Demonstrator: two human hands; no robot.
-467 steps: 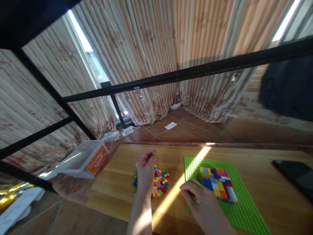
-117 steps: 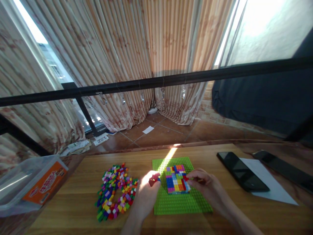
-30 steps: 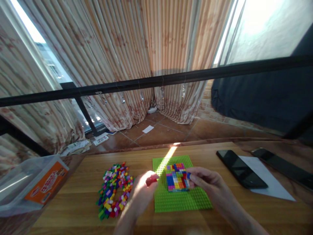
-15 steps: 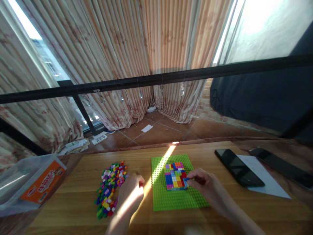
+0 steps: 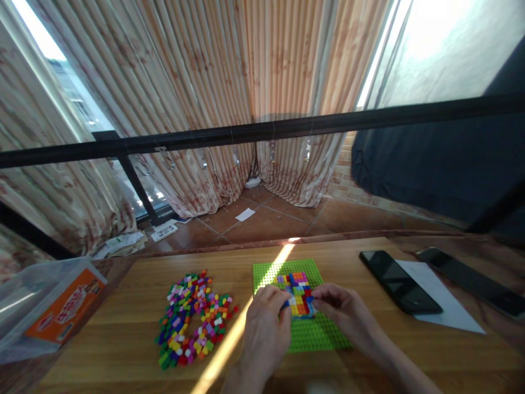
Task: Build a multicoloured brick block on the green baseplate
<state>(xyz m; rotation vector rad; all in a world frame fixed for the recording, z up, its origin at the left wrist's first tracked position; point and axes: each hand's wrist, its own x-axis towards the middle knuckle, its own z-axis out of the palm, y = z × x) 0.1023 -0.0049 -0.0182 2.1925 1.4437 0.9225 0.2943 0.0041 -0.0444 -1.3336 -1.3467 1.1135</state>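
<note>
Flanking a multicoloured brick block (image 5: 301,290) on a green baseplate (image 5: 315,340) with left hand (image 5: 266,323) and right hand (image 5: 349,309), seemingly to steady it, with fingers curled in and any grip on a piece impossible to confirm, near loose bricks (image 5: 176,324) heaped on the table (image 5: 123,328), probably for easy reach.

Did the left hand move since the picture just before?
Yes, rightward: the left hand was left of the green baseplate and now covers part of its left edge.
</note>
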